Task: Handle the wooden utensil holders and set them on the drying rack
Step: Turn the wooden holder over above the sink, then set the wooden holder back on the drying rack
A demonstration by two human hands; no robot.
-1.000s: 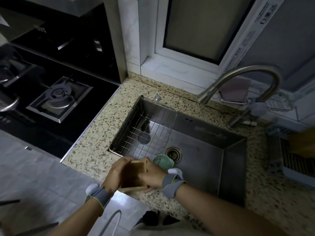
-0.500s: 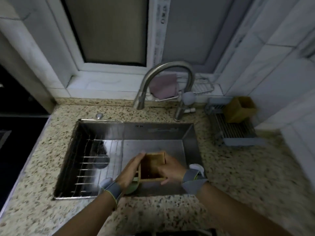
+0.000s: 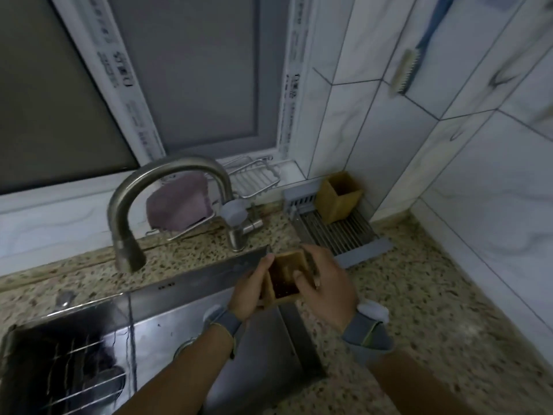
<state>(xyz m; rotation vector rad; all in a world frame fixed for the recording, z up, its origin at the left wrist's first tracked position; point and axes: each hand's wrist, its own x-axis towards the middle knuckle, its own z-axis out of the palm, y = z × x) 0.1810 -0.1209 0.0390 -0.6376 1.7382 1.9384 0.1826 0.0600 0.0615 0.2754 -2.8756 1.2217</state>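
there are two wooden holders. the person holds one holder (image 3: 284, 278) with both hands, above the right edge of the sink (image 3: 185, 327), with the open top toward the camera. the left hand (image 3: 250, 290) has its grip closed on the left wall, and the right hand (image 3: 324, 284) has its grip closed on the right wall, one finger inside the opening. the second holder (image 3: 339, 196) stands on the one drying rack (image 3: 338, 232), at its far end near the tiled corner, a little tilted. the rack lies on the speckled surface (image 3: 419, 310), just right of the one tap (image 3: 167, 205). one brush (image 3: 410, 61) hangs on the wall. both wrists have a grey band.

half a second ago the held holder was over the middle of the sink; now it is more to the right and nearer to the rack, and the view has turned to the right corner.
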